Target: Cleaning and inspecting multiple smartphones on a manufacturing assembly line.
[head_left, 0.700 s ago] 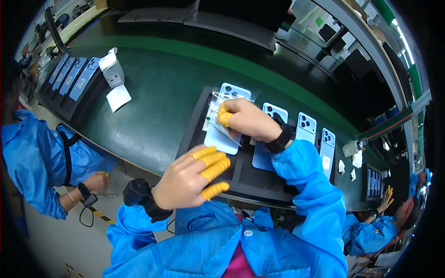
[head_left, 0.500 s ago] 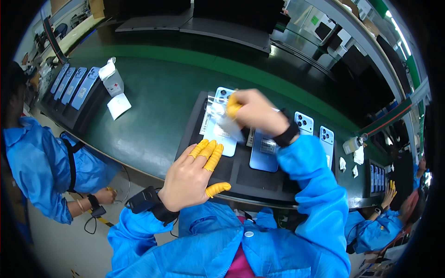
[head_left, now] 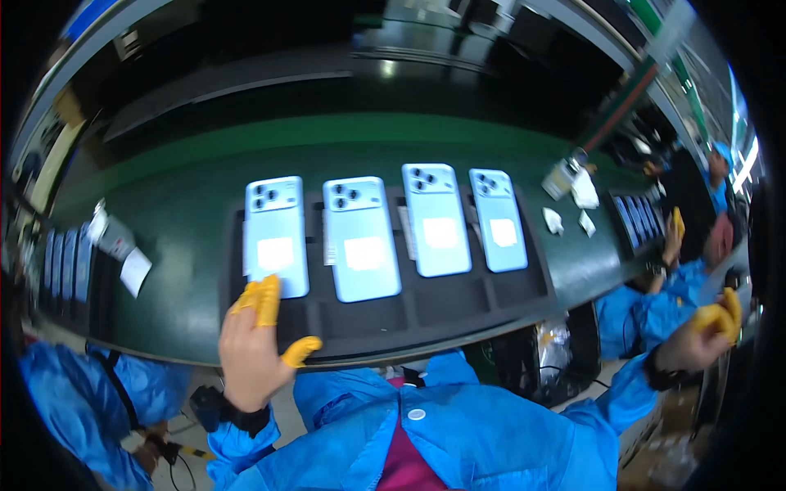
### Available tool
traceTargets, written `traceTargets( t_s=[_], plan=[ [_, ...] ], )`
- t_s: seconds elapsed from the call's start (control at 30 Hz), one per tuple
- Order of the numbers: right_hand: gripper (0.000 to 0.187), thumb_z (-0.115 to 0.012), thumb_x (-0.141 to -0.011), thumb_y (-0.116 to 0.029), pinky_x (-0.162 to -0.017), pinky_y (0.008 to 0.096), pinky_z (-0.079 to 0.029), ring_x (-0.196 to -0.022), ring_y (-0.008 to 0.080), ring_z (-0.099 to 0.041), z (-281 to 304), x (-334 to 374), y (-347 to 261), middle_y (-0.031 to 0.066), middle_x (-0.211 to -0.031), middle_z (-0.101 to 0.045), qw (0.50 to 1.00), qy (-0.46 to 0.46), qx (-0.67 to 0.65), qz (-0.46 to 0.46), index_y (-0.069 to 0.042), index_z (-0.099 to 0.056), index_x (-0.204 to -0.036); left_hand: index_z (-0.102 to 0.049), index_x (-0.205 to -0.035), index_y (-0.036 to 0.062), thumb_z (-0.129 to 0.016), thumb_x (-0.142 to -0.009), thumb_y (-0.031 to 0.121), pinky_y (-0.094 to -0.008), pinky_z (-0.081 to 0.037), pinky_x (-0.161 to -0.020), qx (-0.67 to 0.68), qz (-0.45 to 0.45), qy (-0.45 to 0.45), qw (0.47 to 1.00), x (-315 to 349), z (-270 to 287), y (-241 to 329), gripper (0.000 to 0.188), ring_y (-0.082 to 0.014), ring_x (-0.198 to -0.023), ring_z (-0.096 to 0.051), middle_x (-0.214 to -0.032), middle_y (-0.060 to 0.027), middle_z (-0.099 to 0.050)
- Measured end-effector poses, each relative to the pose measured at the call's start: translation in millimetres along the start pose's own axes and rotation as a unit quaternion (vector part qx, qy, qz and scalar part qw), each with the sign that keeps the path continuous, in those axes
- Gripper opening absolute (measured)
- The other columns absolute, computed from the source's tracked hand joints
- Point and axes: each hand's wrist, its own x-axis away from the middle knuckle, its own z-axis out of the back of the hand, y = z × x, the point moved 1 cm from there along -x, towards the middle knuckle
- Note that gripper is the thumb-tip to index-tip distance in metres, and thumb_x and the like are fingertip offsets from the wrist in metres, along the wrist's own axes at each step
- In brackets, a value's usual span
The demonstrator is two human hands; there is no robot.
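Several light blue smartphones lie camera side up in a row on a black tray [head_left: 360, 327], each with a white label. Fingers stretched out, my left hand [head_left: 252, 348] has its yellow-cotted tips at the lower edge of the leftmost phone [head_left: 276, 229]. Beside that phone lie a second phone [head_left: 360, 217], a third phone [head_left: 435, 200] and the rightmost phone [head_left: 497, 200]. Far out to the right, past the table's front edge, is my right hand [head_left: 696, 340], slightly blurred. Its yellow-cotted fingers are curled together; what they hold, if anything, I cannot make out.
A white bottle [head_left: 113, 236] and white paper [head_left: 135, 272] stand left, near another phone tray [head_left: 70, 270]. At right are a clear bottle [head_left: 560, 180], crumpled wipes [head_left: 584, 190] and a further phone tray [head_left: 637, 222]. Clear plastic [head_left: 554, 352] lies below the table edge. Co-workers sit on both sides.
My right hand has swung from the leftmost phone, where it gripped clear film, far out to the right. My left hand stays at that phone's lower edge. The view has shifted.
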Motion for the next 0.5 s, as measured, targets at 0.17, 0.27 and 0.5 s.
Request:
traceTargets(
  t_s=[0.17,0.27,0.5],
  plan=[
    [0.035,-0.067,-0.065,0.004,-0.083,0.0447,-0.046,-0.093,0.0421,-0.055,25,126,-12,0.0228,-0.095,-0.057,0.898,-0.408,0.137,-0.089,0.003,-0.058,-0.098,-0.052,-0.133,-0.0033,-0.051,-0.089,0.064,-0.0457,-0.044,-0.096,0.026,0.034,0.004,0.999,-5,-6,-1,0.08,-0.0438,-0.113,-0.055,-0.123,-0.0253,-0.057],
    [0.019,-0.064,-0.074,-0.011,-0.077,0.0482,-0.049,-0.088,0.041,-0.063,41,300,66,0.0261,-0.093,-0.063,0.741,-0.469,0.237,-0.418,0.002,-0.062,-0.088,-0.053,-0.133,-0.0034,-0.049,-0.091,0.063,-0.0453,-0.044,-0.097,0.024,0.043,0.001,0.999,-3,-7,0,0.079,-0.0429,-0.114,-0.055,-0.124,-0.0247,-0.057],
    [0.031,-0.068,-0.08,-0.023,-0.08,0.0457,-0.054,-0.095,0.038,-0.066,56,390,76,0.0252,-0.104,-0.067,0.488,-0.849,-0.043,-0.198,0.003,-0.067,-0.098,-0.051,-0.135,-0.002,-0.056,-0.09,0.057,-0.0437,-0.041,-0.103,0.034,0.067,-0.09,0.993,-6,12,-2,0.074,-0.0403,-0.121,-0.053,-0.13,-0.0226,-0.056]
  ],
)
